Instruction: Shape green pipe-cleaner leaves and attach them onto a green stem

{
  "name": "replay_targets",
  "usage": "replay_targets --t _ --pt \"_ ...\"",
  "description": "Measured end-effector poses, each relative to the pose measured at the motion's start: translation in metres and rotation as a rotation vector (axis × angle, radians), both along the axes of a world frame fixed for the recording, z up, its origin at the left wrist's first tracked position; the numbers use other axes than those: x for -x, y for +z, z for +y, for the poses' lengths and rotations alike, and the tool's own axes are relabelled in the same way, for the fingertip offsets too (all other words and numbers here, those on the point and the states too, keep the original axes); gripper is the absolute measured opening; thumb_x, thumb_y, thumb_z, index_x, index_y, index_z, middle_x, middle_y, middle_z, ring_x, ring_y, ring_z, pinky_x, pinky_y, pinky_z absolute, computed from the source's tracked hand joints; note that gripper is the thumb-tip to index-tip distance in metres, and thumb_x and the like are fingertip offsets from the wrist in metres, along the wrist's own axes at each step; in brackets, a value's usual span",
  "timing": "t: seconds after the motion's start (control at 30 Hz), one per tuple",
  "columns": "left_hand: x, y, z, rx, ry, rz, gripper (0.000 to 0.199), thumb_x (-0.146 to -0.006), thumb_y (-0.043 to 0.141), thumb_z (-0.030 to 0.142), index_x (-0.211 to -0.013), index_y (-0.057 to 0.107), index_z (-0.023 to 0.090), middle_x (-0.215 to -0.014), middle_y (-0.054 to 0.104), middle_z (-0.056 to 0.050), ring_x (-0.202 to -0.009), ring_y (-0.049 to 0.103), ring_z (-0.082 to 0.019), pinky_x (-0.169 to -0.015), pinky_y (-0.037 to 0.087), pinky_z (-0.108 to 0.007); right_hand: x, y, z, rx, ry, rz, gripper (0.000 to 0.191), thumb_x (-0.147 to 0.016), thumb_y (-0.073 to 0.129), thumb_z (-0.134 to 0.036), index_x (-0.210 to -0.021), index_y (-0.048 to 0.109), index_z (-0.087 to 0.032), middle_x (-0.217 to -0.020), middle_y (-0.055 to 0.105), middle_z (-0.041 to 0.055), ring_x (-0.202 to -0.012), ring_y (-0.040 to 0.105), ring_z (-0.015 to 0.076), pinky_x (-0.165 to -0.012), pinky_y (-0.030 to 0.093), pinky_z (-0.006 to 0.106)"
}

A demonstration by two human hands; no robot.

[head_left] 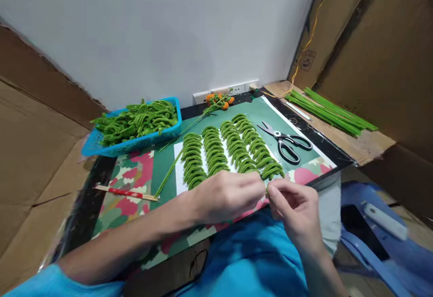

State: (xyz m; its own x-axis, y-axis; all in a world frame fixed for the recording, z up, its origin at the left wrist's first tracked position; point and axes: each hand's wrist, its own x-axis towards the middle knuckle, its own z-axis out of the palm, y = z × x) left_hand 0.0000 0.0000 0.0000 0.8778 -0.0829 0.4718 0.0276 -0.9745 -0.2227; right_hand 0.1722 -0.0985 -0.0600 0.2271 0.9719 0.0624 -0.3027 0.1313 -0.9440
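Note:
Low at the front edge of the table, my left hand [230,196] and my right hand [297,204] meet, fingertips almost touching. Both are closed in a pinch. What they grip is mostly hidden; only a speck of green shows between the fingertips. Just beyond them, curved green pipe-cleaner pieces [214,153] lie in several neat rows on a white sheet [179,175]. Scissors [284,141] with black and grey handles rest partly open to the right of the rows.
A blue basket [135,146] heaped with bent green pieces stands back left. Chopsticks [126,192] in a red wrapper lie at left. Orange flowers [219,100] are by the wall. Straight green pipe cleaners [329,112] lie right, on cardboard. A phone [361,229] rests on a blue stool.

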Motion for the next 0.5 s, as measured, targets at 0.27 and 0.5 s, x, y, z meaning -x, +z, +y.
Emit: replay_targets --t 0.27,0.5 --pt "0.004 -0.008 0.003 0.575 0.117 -0.044 0.014 -0.105 0.059 0.023 -0.103 0.069 0.015 -0.083 0.07 -0.003 -0.067 0.061 -0.013 -0.058 0.047 -0.026 0.006 -0.011 0.0 -0.091 -0.137 -0.164 0.02 -0.101 0.073 -0.031 -0.086 0.075 -0.018 -0.067 0.059 -0.0013 -0.053 0.049 0.0094 -0.047 0.039 0.02" --pt "-0.002 -0.003 0.007 1.792 0.24 0.093 0.041 -0.101 0.067 0.054 -0.088 0.066 0.015 -0.062 0.056 0.005 -0.048 0.045 -0.007 -0.046 0.037 -0.02 -0.007 -0.011 0.001 -0.394 -0.205 -0.672 0.014 -0.101 0.065 -0.008 -0.101 0.071 -0.021 -0.082 0.067 -0.0001 -0.07 0.06 0.0125 -0.064 0.047 0.025"
